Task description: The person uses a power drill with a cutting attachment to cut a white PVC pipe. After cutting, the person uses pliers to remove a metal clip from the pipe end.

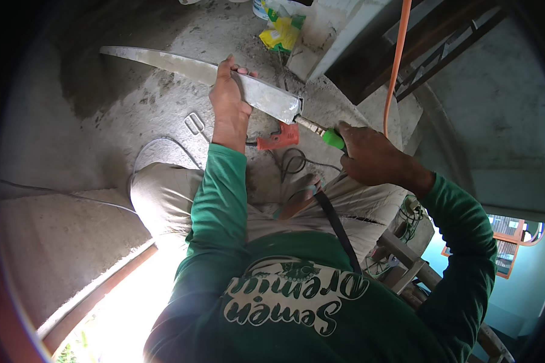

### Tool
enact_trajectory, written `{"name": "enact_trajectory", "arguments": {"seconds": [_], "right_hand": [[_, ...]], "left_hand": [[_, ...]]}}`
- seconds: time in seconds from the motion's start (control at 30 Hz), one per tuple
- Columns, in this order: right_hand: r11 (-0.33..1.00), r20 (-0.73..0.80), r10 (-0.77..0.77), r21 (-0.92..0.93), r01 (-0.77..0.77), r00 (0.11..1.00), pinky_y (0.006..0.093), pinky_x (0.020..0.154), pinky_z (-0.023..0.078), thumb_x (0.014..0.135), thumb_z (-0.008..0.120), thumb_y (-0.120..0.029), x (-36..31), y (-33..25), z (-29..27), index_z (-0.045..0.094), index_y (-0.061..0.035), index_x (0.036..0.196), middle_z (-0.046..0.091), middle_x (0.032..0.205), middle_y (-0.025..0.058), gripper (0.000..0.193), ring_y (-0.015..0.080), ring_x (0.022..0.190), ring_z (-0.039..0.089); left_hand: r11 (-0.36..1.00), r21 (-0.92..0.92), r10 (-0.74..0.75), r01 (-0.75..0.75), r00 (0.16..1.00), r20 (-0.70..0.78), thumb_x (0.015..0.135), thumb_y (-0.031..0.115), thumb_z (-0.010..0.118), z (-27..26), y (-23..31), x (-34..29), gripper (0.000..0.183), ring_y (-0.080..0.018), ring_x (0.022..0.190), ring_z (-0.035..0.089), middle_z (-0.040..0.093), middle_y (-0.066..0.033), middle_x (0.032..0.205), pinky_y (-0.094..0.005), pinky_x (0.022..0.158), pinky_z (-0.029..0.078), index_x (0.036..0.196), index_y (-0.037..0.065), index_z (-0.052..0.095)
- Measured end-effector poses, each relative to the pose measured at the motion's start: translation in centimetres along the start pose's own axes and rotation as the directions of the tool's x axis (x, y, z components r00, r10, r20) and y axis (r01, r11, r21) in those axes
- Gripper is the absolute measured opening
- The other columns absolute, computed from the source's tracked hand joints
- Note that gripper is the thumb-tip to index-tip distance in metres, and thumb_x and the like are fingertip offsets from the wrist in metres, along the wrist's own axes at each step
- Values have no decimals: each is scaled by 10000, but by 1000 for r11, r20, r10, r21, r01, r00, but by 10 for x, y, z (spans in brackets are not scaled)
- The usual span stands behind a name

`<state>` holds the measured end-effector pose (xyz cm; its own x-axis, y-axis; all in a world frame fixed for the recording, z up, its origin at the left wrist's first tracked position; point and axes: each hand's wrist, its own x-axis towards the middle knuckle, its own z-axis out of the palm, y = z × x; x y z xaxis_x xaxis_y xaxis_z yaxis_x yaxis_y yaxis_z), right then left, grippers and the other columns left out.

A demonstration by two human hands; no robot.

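My left hand (229, 100) is closed around a long, hollow metal bar (266, 97), which reaches away to the far left. In my right hand (369, 151) is a green-handled tool (333, 138) with a narrow, stained metal blade. The blade's tip meets the open end of the bar; whether it goes inside cannot be made out. On the floor below the bar lies a red corded power drill (278, 138), partly hidden behind my left wrist.
A wire-loop mixing paddle (195, 124) and loose dark cable (293, 162) lie near my knees. An orange cord (396, 66) hangs at the right. A yellow-green bag (283, 33) stands at the back by a concrete post. Wooden rails (399, 260) are at the lower right.
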<state>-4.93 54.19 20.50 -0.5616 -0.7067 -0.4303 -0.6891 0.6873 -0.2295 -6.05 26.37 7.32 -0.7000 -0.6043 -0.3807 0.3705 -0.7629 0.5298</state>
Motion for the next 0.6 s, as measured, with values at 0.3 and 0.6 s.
{"name": "enact_trajectory", "arguments": {"seconds": [0.3, 0.6], "right_hand": [[983, -45, -142, 114, 146, 989, 532, 965, 504, 827, 590, -44, 3, 30, 18, 503, 85, 1354, 667, 1082, 311, 549, 477, 1067, 652], [982, -335, -139, -171, 85, 932, 530, 935, 500, 861, 534, -57, -16, 17, 17, 603, 16, 1120, 696, 993, 226, 278, 430, 1032, 667]], "left_hand": [[998, -25, -48, 51, 994, 103, 1002, 223, 677, -1, 0, 2, 194, -166, 672, 545, 498, 3, 718, -404, 762, 587, 913, 106, 551], [999, -10, -31, 32, 997, 74, 988, 223, 698, 2, -9, -1, 188, -173, 670, 553, 513, 0, 708, -400, 768, 597, 921, 99, 573]]}}
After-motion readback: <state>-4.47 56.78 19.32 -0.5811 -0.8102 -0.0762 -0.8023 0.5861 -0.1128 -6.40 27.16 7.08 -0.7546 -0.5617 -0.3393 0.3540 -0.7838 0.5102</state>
